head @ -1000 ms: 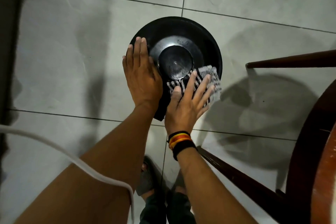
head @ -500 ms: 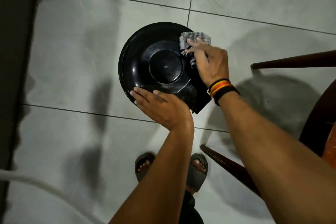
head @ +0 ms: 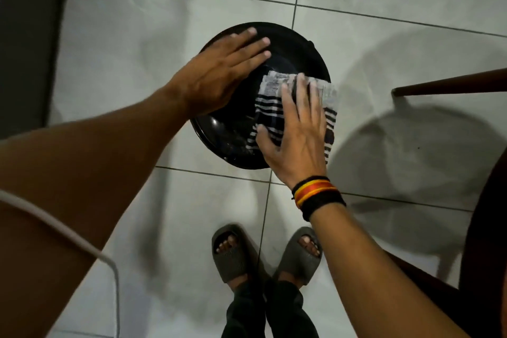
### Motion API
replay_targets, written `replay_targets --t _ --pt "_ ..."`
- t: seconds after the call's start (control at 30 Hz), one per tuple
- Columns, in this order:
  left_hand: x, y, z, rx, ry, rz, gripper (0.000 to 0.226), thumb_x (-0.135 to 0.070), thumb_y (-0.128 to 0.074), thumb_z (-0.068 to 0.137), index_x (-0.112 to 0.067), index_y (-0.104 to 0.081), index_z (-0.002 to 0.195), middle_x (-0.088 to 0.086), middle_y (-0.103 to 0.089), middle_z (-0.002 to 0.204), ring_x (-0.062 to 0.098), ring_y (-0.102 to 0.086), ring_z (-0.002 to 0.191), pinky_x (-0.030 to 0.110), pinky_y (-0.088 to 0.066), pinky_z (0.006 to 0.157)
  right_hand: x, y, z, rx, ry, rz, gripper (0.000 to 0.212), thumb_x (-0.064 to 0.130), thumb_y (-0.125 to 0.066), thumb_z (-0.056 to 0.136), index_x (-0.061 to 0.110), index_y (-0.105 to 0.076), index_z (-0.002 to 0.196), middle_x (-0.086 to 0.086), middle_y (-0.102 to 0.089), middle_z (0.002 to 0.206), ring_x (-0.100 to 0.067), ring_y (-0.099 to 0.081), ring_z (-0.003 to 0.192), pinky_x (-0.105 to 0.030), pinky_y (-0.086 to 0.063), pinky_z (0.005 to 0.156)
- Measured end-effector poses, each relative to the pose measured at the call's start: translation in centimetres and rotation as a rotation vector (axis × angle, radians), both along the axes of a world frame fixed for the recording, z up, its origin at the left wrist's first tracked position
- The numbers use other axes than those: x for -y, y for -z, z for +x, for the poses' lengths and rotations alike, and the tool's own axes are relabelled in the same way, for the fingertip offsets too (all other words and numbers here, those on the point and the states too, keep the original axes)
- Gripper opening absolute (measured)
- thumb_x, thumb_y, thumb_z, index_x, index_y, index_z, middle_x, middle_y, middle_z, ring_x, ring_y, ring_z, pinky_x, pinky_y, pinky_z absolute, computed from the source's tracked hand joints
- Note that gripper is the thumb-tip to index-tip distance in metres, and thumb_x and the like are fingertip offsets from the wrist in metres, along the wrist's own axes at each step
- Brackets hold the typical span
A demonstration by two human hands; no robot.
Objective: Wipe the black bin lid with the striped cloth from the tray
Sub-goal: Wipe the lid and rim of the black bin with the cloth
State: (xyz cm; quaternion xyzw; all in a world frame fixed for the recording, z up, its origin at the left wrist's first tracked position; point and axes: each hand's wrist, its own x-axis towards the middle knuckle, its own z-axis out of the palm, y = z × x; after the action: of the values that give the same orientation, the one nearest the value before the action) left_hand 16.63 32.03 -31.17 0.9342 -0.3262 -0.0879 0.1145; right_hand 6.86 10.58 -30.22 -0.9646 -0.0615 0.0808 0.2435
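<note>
The round black bin lid (head: pixel 307 59) sits over the pale tiled floor in the middle of the view. My left hand (head: pixel 219 77) lies flat on its upper left part, fingers spread toward the far rim. The striped cloth (head: pixel 270 107), grey with dark bands, is spread over the lid's right side. My right hand (head: pixel 297 137), a black, red and yellow band at its wrist, presses flat on the cloth with fingers apart. The lid's centre is mostly hidden under both hands and the cloth.
A dark wooden chair or table frame (head: pixel 450 85) stands at the right, with a curved edge (head: pixel 482 228) lower right. My feet in grey slippers (head: pixel 233 252) stand just below the lid. A white cable (head: pixel 82 239) crosses lower left. A dark wall strip (head: pixel 24 35) runs along the left.
My right hand has swept the cloth from the lid's far right edge down to its near right side and spread it flat. My left hand shifted from the near rim to the upper left.
</note>
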Motion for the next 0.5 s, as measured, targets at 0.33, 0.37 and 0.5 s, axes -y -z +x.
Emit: replay_targets --t 0.33,0.37,0.5 --pt "0.7 0.1 -0.1 -0.086 0.049 -0.154 0.065 -0.044 -0.032 0.11 -0.007 -0.034 0.164 0.014 -0.028 0.174 0.036 -0.018 0.164 0.051 -0.011 0.134 -5.7 2.5 -4.0 0.051 -0.063 -0.256 0.066 0.042 -0.03 0.107 0.015 -0.009 0.164 -0.008 -0.003 0.173 -0.028 -0.002 0.16 -0.055 -0.003 0.128" --pt "0.7 0.1 -0.2 -0.087 0.055 -0.155 0.066 -0.045 -0.033 0.11 -0.008 -0.034 0.164 0.014 -0.028 0.174 0.036 -0.018 0.164 0.051 -0.011 0.134 -6.3 2.6 -4.5 0.047 -0.052 -0.254 0.066 0.042 -0.029 0.108 0.015 -0.009 0.164 -0.008 -0.003 0.173 -0.028 -0.002 0.16 -0.054 -0.003 0.129" --pt "0.7 -0.3 0.0 -0.086 0.063 -0.179 0.059 -0.028 -0.038 0.109 -0.008 -0.035 0.164 0.013 -0.03 0.173 0.036 -0.019 0.163 0.054 -0.015 0.134 -3.9 2.5 -4.7 0.039 -0.251 -0.279 0.065 0.039 -0.032 0.108 0.016 -0.008 0.164 -0.006 -0.001 0.174 -0.027 0.002 0.16 -0.052 0.001 0.129"
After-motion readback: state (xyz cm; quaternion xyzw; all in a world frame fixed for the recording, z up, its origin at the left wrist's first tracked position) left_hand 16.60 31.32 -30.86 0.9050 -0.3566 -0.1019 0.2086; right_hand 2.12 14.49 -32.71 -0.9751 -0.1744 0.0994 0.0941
